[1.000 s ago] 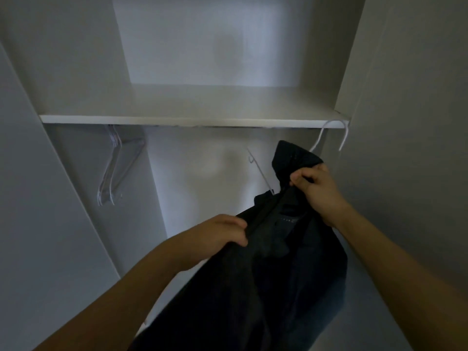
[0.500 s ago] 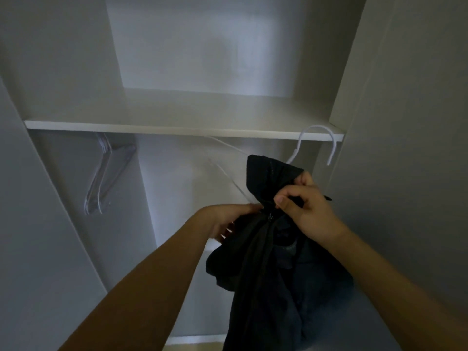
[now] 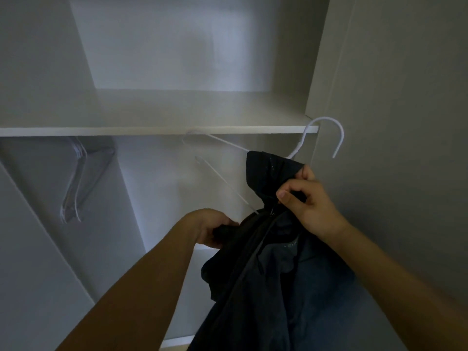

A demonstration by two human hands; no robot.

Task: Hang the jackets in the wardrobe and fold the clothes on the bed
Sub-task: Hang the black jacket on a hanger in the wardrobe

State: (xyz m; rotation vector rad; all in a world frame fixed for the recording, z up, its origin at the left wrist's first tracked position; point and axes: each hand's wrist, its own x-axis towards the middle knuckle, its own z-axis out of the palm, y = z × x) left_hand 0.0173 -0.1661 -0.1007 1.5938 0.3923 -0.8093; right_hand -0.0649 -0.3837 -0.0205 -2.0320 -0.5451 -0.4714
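A dark jacket fills the lower centre and lower right of the frame, draped partly over a white hanger whose hook curves free at the right, just beyond the end of the white wardrobe shelf. The right hand pinches the jacket's collar at centre right, while the left hand grips a fold of the dark cloth at centre. At the left, under the shelf, a bunch of clear hangers hangs inside the wardrobe.
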